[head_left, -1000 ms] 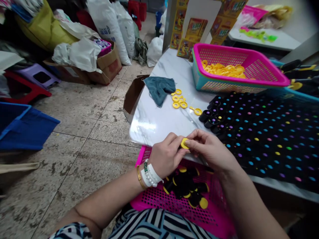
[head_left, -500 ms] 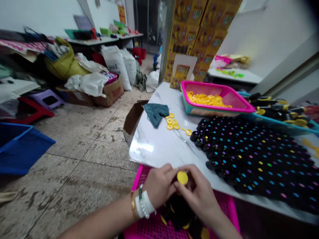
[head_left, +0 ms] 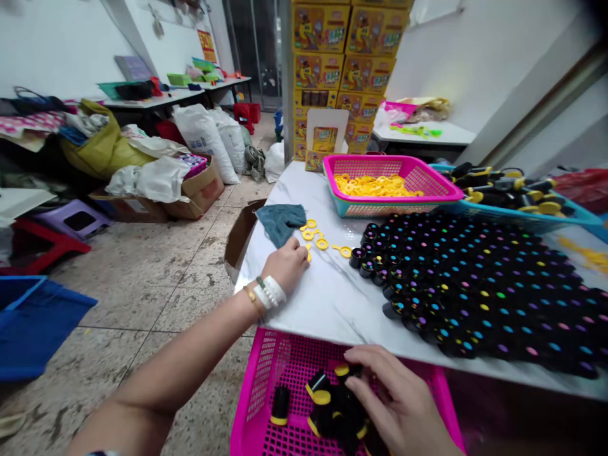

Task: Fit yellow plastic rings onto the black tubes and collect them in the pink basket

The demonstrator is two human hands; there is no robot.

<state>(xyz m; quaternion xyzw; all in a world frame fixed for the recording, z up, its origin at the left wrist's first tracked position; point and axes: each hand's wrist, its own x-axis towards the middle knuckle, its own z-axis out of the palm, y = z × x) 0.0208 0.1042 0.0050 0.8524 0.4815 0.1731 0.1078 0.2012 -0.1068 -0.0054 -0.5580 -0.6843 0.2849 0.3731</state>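
Left grip (head_left: 285, 269) at yellow ring (head_left: 310, 257), hold unclear; right grip (head_left: 403, 405) parted over basket (head_left: 260, 364); bare desk (head_left: 327, 310) and edge between.

lettering on the yellow boxes (head_left: 365, 75) and white sack (head_left: 202, 140) is unreadable.

Yellow rings (head_left: 318, 246) (flat) on table (head_left: 332, 297); black tubes (head_left: 280, 403) in basket (head_left: 259, 373).

On the tabletop (head_left: 339, 304), a cloth (head_left: 280, 221) is lying left of loose rings (head_left: 322, 244); cylinders (head_left: 475, 285) are standing to their right. Behind, an upper basket (head_left: 430, 177) is holding a ring pile (head_left: 370, 185), with boxes (head_left: 319, 69) rising beyond. In front, a lower basket (head_left: 254, 380) is holding capped tubes (head_left: 322, 398).
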